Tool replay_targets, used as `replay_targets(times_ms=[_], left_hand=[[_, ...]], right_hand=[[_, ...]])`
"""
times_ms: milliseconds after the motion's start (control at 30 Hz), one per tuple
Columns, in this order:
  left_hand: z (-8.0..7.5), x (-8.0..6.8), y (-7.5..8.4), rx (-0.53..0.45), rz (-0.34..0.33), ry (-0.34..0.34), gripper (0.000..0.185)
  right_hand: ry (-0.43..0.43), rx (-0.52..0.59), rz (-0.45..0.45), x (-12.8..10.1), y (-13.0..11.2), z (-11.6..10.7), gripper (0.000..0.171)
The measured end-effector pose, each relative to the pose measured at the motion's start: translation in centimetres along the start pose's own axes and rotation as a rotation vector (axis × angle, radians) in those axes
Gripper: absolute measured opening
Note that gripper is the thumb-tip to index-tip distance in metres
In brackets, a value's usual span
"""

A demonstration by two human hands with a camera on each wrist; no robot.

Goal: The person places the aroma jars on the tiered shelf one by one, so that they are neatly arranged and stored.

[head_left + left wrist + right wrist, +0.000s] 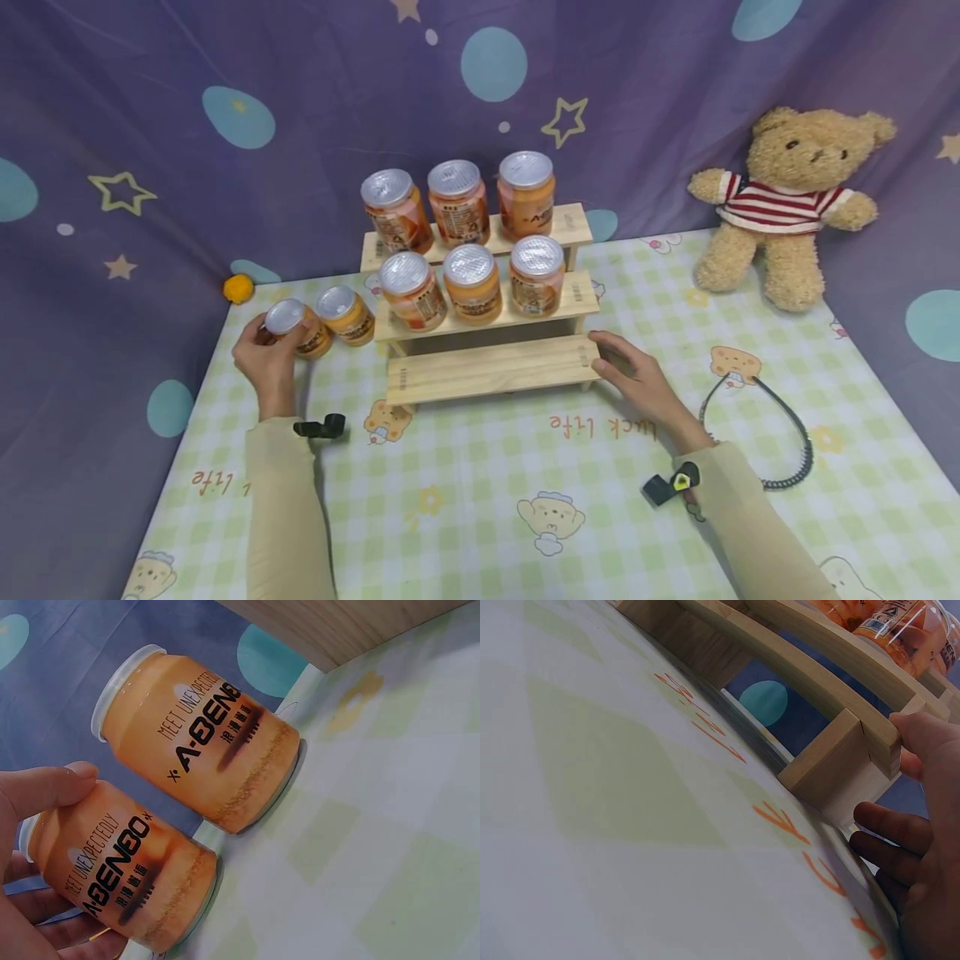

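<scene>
On the left of the table, my left hand (266, 354) grips an orange can (127, 870) with a silver lid, its thumb on the near side and fingers behind. The can stands upright on the cloth. A second matching can (347, 317) stands just to its right. My right hand (637, 379) touches the right end of the lowest step of a wooden tiered rack (491, 368). In the right wrist view its thumb lies at the plank's corner, with the other fingers loosely bent below.
Three cans (459, 200) stand on the rack's top step and three more cans (472, 283) on the middle one. A teddy bear (783, 208) sits at the back right, a coiled black cord (798, 433) lies at right, and a small orange object (238, 288) sits at the far left corner.
</scene>
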State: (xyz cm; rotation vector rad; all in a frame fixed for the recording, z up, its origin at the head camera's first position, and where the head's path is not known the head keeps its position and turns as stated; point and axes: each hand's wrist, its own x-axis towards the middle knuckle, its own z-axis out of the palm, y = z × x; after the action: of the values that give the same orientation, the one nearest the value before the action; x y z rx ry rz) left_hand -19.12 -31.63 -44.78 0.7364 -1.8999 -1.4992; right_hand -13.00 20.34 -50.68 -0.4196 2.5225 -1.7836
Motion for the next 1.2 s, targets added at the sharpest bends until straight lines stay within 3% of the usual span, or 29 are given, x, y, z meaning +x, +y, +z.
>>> replay_targets(times_ms=[300,667,1200], left_hand=[[-0.9,-0.3,0.9,-0.036,-0.035,0.02,0.057],[-2.4,-1.1,2.4,-0.073,-0.021,0.023,0.054],[-4.2,-3.4,5.6,-0.126,0.028,0.005,0.055]], right_hand=[[0.003,0.004,0.001,-0.1,-0.1,0.0,0.045],[0.005,0.0,-0.01,0.0,0.0,0.0,0.045],[0.004,-0.003,-0.012,0.0,0.1,0.0,0.045]])
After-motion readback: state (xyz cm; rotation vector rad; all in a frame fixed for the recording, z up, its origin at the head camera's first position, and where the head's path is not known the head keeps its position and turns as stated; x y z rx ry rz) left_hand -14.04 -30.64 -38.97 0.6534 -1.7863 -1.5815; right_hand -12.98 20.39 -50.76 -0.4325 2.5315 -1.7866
